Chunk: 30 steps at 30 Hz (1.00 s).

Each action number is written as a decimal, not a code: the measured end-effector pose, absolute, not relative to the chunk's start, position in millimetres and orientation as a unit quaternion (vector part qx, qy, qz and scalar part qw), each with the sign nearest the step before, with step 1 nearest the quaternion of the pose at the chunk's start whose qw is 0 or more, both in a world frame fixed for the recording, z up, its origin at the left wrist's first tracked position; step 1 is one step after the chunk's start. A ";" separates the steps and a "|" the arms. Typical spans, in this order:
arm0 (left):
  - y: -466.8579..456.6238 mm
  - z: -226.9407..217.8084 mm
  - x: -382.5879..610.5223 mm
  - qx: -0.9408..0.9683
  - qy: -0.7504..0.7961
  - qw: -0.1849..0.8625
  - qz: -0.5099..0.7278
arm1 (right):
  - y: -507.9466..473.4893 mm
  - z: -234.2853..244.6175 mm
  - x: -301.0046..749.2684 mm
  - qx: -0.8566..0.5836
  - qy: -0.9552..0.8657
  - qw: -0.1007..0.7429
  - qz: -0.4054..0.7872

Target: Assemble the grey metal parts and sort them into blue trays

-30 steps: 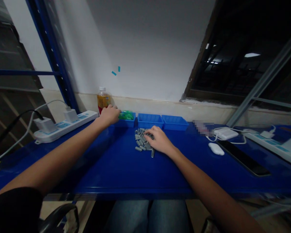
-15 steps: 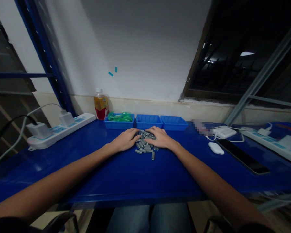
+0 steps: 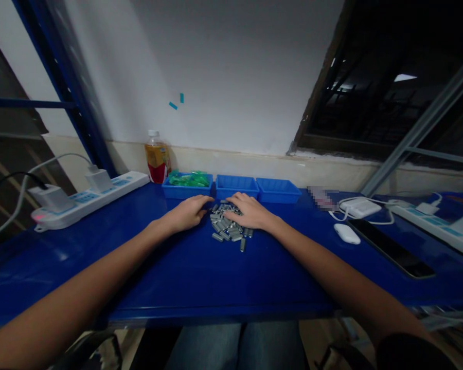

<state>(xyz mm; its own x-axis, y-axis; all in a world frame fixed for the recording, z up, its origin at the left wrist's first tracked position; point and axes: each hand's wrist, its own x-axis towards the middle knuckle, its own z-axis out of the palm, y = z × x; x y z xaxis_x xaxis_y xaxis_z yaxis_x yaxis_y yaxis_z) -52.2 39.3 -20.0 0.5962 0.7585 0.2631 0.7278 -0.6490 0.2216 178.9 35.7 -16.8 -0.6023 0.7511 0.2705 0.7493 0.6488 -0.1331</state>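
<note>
A pile of small silvery metal cylinders (image 3: 224, 226) lies on the blue table (image 3: 216, 277), with one cylinder a little apart at its near edge. My right hand (image 3: 250, 211) rests over the right and back part of the pile, fingers spread, touching the pieces and covering some of them. To the left of the pile is my left hand (image 3: 188, 213), a small gap from the nearest pieces. Its fingers are apart and curved, with nothing between them.
Behind the pile stand a blue bin with green plastic bags (image 3: 189, 179) and two more blue bins (image 3: 237, 187). A bottle (image 3: 156, 158) is at the wall. Power strips (image 3: 96, 200) flank both sides. A white earphone case (image 3: 346, 234) and a phone (image 3: 393, 249) lie right.
My left hand has moved left, away from the pile. My right hand stays on the pieces, which now show more on the left side. The view has shifted slightly.
</note>
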 end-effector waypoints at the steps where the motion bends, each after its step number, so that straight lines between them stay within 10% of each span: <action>1: 39.6 -19.1 -54.0 0.892 0.422 0.040 0.158 | 38.4 -17.8 176.1 -0.404 -0.903 0.147 0.008; 30: 34.2 -5.1 -54.7 0.889 0.421 0.114 0.141 | 12.7 -18.0 176.6 -0.354 -0.919 0.167 0.046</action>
